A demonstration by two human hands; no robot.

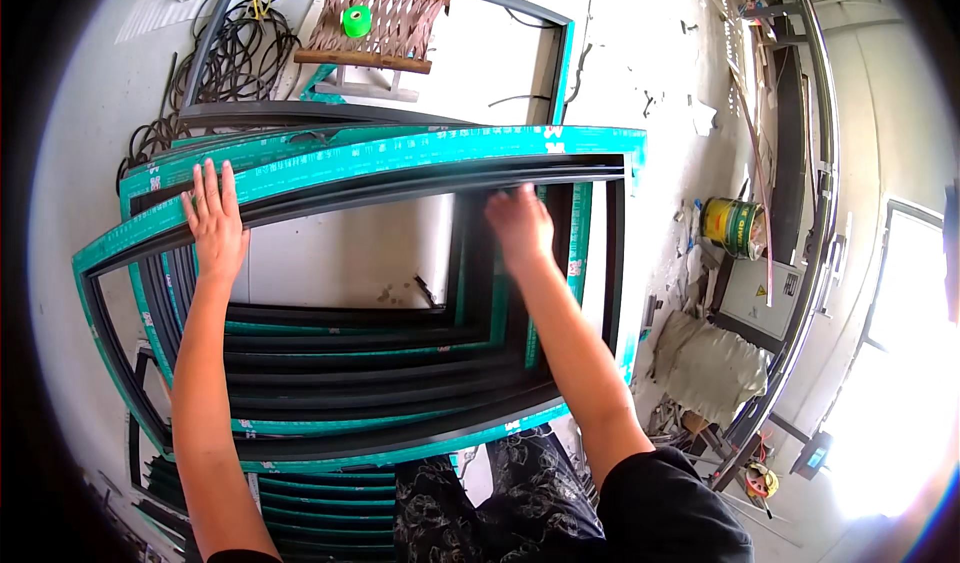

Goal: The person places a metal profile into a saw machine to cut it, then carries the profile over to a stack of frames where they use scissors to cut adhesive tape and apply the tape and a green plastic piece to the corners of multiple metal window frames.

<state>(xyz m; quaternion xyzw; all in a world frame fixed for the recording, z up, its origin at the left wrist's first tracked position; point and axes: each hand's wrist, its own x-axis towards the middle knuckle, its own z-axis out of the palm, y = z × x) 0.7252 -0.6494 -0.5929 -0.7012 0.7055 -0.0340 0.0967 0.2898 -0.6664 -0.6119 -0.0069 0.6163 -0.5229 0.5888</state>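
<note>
- My left hand (pixel 215 225) lies over the far rail of the uppermost frame (pixel 400 149), toward its left end, with the fingers straight and unclenched on the teal film; my thumb is hard to make out, so I cannot tell if it hooks the inner edge
- My right hand (pixel 523 225) is blurred, just inside that same rail toward its right end; the fingers look curled, but I cannot tell whether they grasp anything or touch the frame
- This frame is a wide rectangle, dark inside and teal-filmed on its face, lying in front of me over the stacked frames (pixel 350 358), its near rail close to my patterned trousers (pixel 540 483)
- I would expect it to be stiff along each rail and more awkward than heavy, since the middle is all opening and the span is broad
- The film could be slick under bare skin, and the finish beneath could scratch if dragged over its neighbours
- I judge the best hold to be the two short side rails, or well-spaced points on one long rail, fingers wrapped through the opening
- Beyond lies another frame (pixel 300 113), around a woven-top stool (pixel 400 28) bearing a green roll (pixel 356 21)
</note>
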